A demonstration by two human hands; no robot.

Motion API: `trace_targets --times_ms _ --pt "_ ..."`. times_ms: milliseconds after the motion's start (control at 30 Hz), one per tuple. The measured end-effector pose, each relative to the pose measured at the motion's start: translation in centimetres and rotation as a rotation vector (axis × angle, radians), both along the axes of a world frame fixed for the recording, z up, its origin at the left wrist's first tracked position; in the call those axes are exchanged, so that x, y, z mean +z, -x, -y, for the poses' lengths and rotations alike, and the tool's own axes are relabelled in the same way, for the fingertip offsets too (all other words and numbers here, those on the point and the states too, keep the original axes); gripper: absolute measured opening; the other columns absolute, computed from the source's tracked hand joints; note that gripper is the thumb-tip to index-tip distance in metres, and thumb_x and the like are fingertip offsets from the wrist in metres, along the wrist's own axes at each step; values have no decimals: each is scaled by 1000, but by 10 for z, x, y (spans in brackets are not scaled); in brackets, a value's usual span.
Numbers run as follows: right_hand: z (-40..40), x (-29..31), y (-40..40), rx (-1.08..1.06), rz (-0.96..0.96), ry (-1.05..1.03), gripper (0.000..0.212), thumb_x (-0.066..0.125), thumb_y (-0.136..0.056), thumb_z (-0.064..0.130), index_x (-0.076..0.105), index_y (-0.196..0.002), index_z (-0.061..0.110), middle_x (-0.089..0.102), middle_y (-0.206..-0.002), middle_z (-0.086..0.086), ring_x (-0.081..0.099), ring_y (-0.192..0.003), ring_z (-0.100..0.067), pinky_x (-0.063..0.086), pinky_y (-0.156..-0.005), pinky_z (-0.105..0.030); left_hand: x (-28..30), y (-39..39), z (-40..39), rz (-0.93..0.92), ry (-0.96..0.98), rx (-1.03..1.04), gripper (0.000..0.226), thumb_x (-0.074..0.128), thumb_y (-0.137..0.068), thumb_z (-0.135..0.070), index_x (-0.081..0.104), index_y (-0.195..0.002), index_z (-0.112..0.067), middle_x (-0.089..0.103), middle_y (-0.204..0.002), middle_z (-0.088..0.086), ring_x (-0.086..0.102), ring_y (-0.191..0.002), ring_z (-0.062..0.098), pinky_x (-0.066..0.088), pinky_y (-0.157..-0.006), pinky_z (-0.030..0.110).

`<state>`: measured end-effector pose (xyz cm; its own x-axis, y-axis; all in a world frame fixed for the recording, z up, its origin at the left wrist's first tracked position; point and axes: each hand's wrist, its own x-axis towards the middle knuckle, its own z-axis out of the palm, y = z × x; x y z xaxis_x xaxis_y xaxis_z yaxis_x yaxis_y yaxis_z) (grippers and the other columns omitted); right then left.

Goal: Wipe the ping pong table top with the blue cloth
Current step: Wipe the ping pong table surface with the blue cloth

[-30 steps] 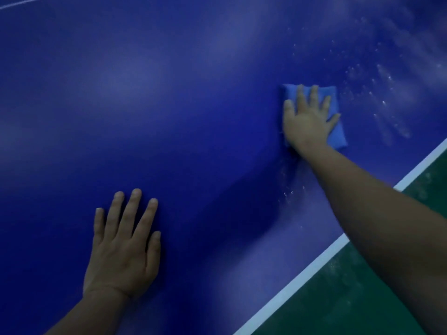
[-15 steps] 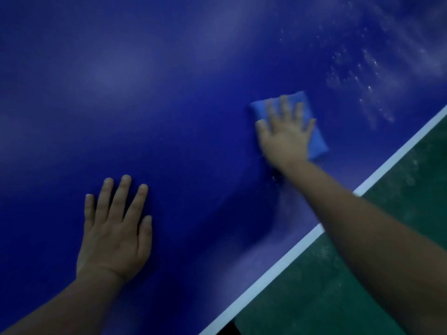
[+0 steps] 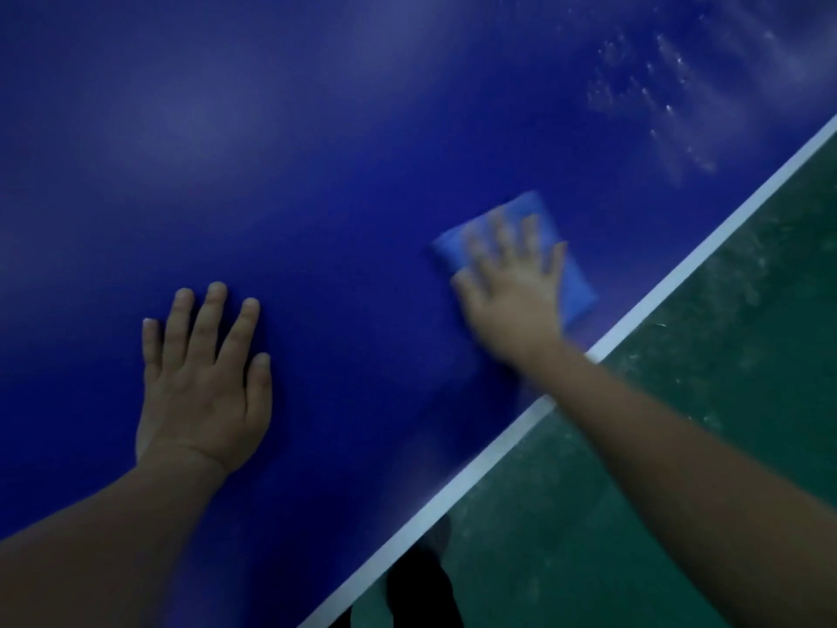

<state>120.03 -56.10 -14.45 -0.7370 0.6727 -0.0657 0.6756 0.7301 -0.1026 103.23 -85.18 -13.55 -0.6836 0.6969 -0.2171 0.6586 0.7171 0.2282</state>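
The dark blue ping pong table top [image 3: 339,151] fills most of the view. A folded blue cloth [image 3: 575,283] lies on it close to the white edge line [image 3: 688,269]. My right hand [image 3: 516,287] presses flat on the cloth with straight, spread fingers; hand and cloth are motion-blurred. My left hand [image 3: 204,383] rests flat on the table to the left, fingers straight, holding nothing. White dust specks [image 3: 656,83] lie on the table at the upper right.
Beyond the table's edge line is a green floor [image 3: 679,491] at the lower right. A dark shape [image 3: 421,582] shows below the table edge at the bottom.
My right hand has slid the cloth down and toward me, nearer the white edge line. The left hand stays flat on the table.
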Motion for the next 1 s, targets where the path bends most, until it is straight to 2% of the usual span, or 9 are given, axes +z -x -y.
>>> trace_targets --times_ms 67,133,367,433,600,667,800,900,1000 --pt "64 -6 -32 457 7 6 55 34 -101 56 34 -152 38 28 -163 -1 17 -152 -37 7 -117 -68 -1 -1 1 -2 -6 0 65 17 -98 -48 26 -156 -20 9 -166 4 -8 -153 21 -7 -122 48" --pt "43 2 -61 636 73 23 57 36 -100 57 33 -152 36 30 -162 -1 20 -151 -36 9 -117 -67 -1 -1 1 -6 -10 -1 65 17 -98 -48 26 -156 -21 9 -166 4 -8 -153 21 -8 -122 47" --pt "-66 14 -47 -451 54 91 60 24 -100 58 14 -158 42 1 -168 9 -5 -154 -26 -3 -120 -61 0 -2 0 -21 -27 5 66 15 -97 -48 26 -156 -20 10 -166 5 -5 -153 23 -7 -123 48" --pt "-8 5 -20 -344 35 31 59 26 -99 56 20 -156 42 7 -168 6 2 -154 -31 0 -119 -66 -1 -2 0 -24 -42 -1 65 16 -98 -48 26 -155 -20 11 -165 6 -3 -153 25 -6 -123 49" --pt "123 -2 -69 524 51 39 52 34 -102 54 33 -152 42 24 -164 2 14 -153 -34 3 -119 -64 -7 -1 3 -44 -76 2 64 17 -98 -48 28 -154 -20 14 -164 7 0 -152 27 -4 -123 50" --pt "74 4 -91 481 90 32 54 35 -99 54 33 -151 39 29 -163 -1 19 -151 -36 4 -118 -64 -8 0 3 -52 -72 5 64 17 -98 -48 28 -154 -20 14 -165 7 0 -152 27 -4 -123 50" --pt "-32 14 -96 -174 134 47 58 25 -102 54 19 -157 38 9 -168 4 1 -154 -28 -1 -121 -60 -8 0 3 -63 -74 -1 64 18 -98 -48 28 -154 -20 15 -164 8 2 -152 29 -4 -122 51" --pt "-18 11 -63 -459 81 78 58 21 -102 55 11 -158 42 1 -168 6 -4 -154 -28 -2 -120 -62 -8 0 2 -65 -78 2 64 18 -97 -47 28 -154 -20 16 -164 9 3 -152 30 -3 -122 51" --pt "78 0 -39 -84 20 14 56 29 -100 53 29 -154 39 19 -166 -1 12 -152 -37 6 -117 -68 -9 0 2 -67 -82 -2 64 18 -97 -47 27 -155 -20 16 -164 9 3 -152 29 -3 -122 52"
